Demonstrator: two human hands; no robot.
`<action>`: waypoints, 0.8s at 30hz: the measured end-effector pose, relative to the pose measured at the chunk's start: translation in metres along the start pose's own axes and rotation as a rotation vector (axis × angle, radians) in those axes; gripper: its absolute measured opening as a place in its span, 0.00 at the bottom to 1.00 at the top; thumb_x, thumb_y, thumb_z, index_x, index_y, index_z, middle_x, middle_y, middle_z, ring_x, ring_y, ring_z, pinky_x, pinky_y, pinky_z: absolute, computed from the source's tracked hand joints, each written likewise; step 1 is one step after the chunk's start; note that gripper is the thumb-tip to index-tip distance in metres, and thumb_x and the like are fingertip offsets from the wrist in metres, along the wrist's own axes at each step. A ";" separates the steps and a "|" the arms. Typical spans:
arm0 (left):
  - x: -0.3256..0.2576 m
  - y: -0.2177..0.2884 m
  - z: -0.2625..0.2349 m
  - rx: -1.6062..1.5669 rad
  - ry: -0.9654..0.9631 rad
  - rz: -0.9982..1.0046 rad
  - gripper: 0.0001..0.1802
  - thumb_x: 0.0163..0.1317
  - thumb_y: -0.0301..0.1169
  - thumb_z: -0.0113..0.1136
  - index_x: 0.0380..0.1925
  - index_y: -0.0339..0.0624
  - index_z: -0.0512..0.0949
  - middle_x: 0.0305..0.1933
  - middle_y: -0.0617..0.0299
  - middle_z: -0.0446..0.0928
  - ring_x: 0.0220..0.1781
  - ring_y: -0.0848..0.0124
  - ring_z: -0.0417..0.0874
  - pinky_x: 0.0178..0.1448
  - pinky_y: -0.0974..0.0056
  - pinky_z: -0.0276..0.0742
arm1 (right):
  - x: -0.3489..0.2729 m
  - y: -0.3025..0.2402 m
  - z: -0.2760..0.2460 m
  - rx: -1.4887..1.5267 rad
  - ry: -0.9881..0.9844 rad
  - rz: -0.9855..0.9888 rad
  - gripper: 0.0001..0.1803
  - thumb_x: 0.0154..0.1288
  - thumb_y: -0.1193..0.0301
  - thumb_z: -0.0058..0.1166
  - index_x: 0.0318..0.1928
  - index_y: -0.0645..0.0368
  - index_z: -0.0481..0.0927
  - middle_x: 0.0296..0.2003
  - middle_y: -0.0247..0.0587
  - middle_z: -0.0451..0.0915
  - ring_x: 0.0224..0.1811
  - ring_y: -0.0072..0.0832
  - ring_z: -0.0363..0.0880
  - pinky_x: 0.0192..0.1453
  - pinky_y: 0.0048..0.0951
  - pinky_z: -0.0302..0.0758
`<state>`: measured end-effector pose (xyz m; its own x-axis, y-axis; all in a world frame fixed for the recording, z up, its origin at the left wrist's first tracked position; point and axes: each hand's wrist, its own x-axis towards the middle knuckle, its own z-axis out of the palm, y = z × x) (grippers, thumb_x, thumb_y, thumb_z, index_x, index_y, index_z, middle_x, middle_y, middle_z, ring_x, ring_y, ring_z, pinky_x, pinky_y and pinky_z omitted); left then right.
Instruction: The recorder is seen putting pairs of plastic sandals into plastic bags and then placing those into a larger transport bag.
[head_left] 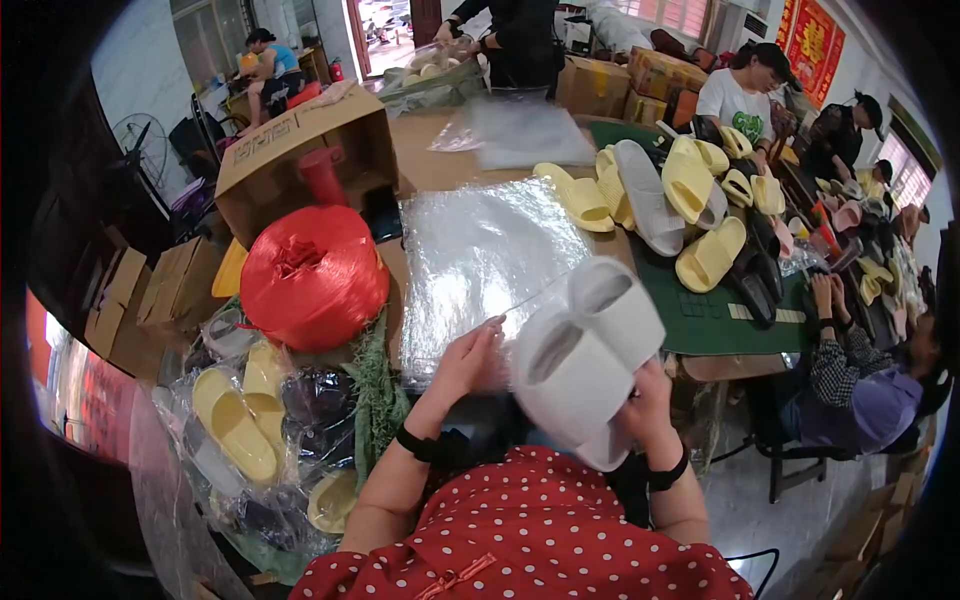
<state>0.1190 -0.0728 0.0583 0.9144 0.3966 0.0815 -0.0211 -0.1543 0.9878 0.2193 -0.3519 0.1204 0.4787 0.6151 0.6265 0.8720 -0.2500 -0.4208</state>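
Observation:
In front of my body, a pair of white slide slippers [585,365] is tilted with the toe straps facing up. My right hand [648,400] grips them from the right side, its fingers partly hidden behind the soles. To their left, my left hand [470,358] is closed on the edge of a clear plastic bag [515,335]. How far the bag reaches round the slippers I cannot tell. Beyond my hands lies a stack of clear plastic bags [490,250] on the table.
At left stand a roll of red plastic twine [315,278] and an open cardboard box [310,140]. Bagged slippers [240,425] fill a sack below them. Yellow, grey and black slippers [712,255] are piled on a green mat [690,330] at right. Several people work around the room.

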 end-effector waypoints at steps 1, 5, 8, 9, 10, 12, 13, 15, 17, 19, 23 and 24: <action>0.001 0.001 0.000 -0.038 -0.010 -0.043 0.23 0.75 0.40 0.44 0.61 0.38 0.74 0.54 0.55 0.80 0.57 0.70 0.79 0.62 0.67 0.70 | -0.002 -0.007 0.000 0.053 -0.115 0.045 0.23 0.53 0.72 0.63 0.52 0.58 0.80 0.50 0.52 0.78 0.46 0.48 0.80 0.48 0.39 0.78; -0.001 0.004 -0.001 -0.107 -0.075 -0.062 0.24 0.75 0.39 0.43 0.64 0.39 0.70 0.58 0.55 0.79 0.60 0.69 0.77 0.65 0.66 0.69 | -0.006 -0.011 0.013 0.123 -0.330 0.133 0.17 0.55 0.71 0.61 0.46 0.60 0.80 0.46 0.53 0.77 0.41 0.52 0.80 0.44 0.44 0.78; -0.005 0.015 -0.001 -0.010 -0.113 0.016 0.24 0.75 0.38 0.42 0.65 0.41 0.69 0.62 0.52 0.75 0.65 0.66 0.73 0.68 0.64 0.66 | -0.011 -0.002 0.022 0.095 -0.375 0.211 0.11 0.57 0.70 0.57 0.38 0.64 0.78 0.42 0.54 0.76 0.38 0.54 0.78 0.41 0.49 0.77; -0.006 0.019 -0.001 0.057 -0.128 0.067 0.23 0.75 0.37 0.42 0.66 0.42 0.69 0.64 0.50 0.73 0.68 0.63 0.71 0.69 0.62 0.64 | -0.016 0.007 0.027 0.044 -0.362 0.251 0.10 0.58 0.71 0.57 0.36 0.65 0.77 0.41 0.55 0.75 0.38 0.55 0.78 0.40 0.50 0.76; -0.008 0.024 0.000 0.058 -0.128 0.065 0.23 0.75 0.37 0.42 0.66 0.42 0.69 0.64 0.50 0.73 0.68 0.63 0.71 0.69 0.62 0.64 | -0.016 0.008 0.028 -0.005 -0.350 0.293 0.09 0.58 0.71 0.56 0.35 0.66 0.76 0.39 0.55 0.75 0.37 0.55 0.77 0.40 0.50 0.75; -0.009 0.034 0.003 0.313 -0.229 0.257 0.23 0.74 0.35 0.43 0.66 0.38 0.67 0.69 0.47 0.66 0.74 0.56 0.62 0.75 0.58 0.55 | -0.016 0.006 0.029 -0.003 -0.318 0.271 0.09 0.58 0.72 0.55 0.34 0.66 0.75 0.38 0.56 0.74 0.35 0.56 0.76 0.38 0.51 0.74; -0.008 0.038 0.006 0.429 -0.240 0.304 0.23 0.71 0.34 0.45 0.65 0.45 0.69 0.72 0.46 0.62 0.75 0.49 0.58 0.76 0.53 0.52 | -0.015 0.004 0.030 0.008 -0.303 0.268 0.09 0.59 0.71 0.55 0.35 0.66 0.75 0.38 0.56 0.74 0.35 0.56 0.76 0.39 0.51 0.74; -0.015 0.046 0.016 0.603 -0.222 0.404 0.23 0.71 0.34 0.46 0.65 0.47 0.70 0.73 0.47 0.60 0.75 0.49 0.57 0.76 0.52 0.52 | -0.012 -0.002 0.031 0.018 -0.289 0.266 0.10 0.59 0.71 0.55 0.36 0.65 0.75 0.39 0.57 0.74 0.36 0.56 0.76 0.39 0.51 0.74; -0.018 0.050 0.024 0.861 -0.225 0.519 0.24 0.69 0.33 0.47 0.66 0.51 0.70 0.76 0.54 0.55 0.77 0.49 0.52 0.77 0.48 0.50 | -0.003 -0.008 0.034 0.010 -0.263 0.315 0.10 0.59 0.71 0.56 0.37 0.65 0.75 0.39 0.57 0.74 0.37 0.56 0.76 0.40 0.51 0.74; -0.021 0.052 0.032 0.816 -0.252 0.560 0.25 0.69 0.33 0.47 0.66 0.51 0.70 0.77 0.55 0.55 0.78 0.49 0.51 0.77 0.48 0.49 | 0.005 -0.001 0.043 -0.031 -0.240 0.325 0.10 0.59 0.71 0.56 0.38 0.65 0.75 0.40 0.58 0.74 0.38 0.56 0.76 0.41 0.51 0.74; -0.020 0.064 0.037 0.737 -0.322 0.635 0.25 0.69 0.32 0.46 0.67 0.52 0.69 0.77 0.58 0.55 0.79 0.51 0.49 0.78 0.49 0.47 | 0.021 0.035 0.085 -0.099 -0.235 0.291 0.09 0.60 0.71 0.55 0.38 0.63 0.75 0.41 0.57 0.73 0.42 0.56 0.76 0.44 0.49 0.74; -0.020 0.066 0.037 0.734 -0.327 0.655 0.25 0.69 0.33 0.46 0.67 0.52 0.69 0.77 0.59 0.56 0.79 0.51 0.49 0.78 0.49 0.47 | 0.026 0.042 0.094 -0.131 -0.269 0.237 0.09 0.61 0.70 0.54 0.38 0.63 0.75 0.41 0.58 0.73 0.42 0.56 0.76 0.45 0.48 0.75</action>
<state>0.1145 -0.1238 0.1168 0.8799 -0.2124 0.4251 -0.4027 -0.8081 0.4298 0.2592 -0.2759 0.0576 0.6399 0.6987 0.3198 0.7543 -0.4915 -0.4353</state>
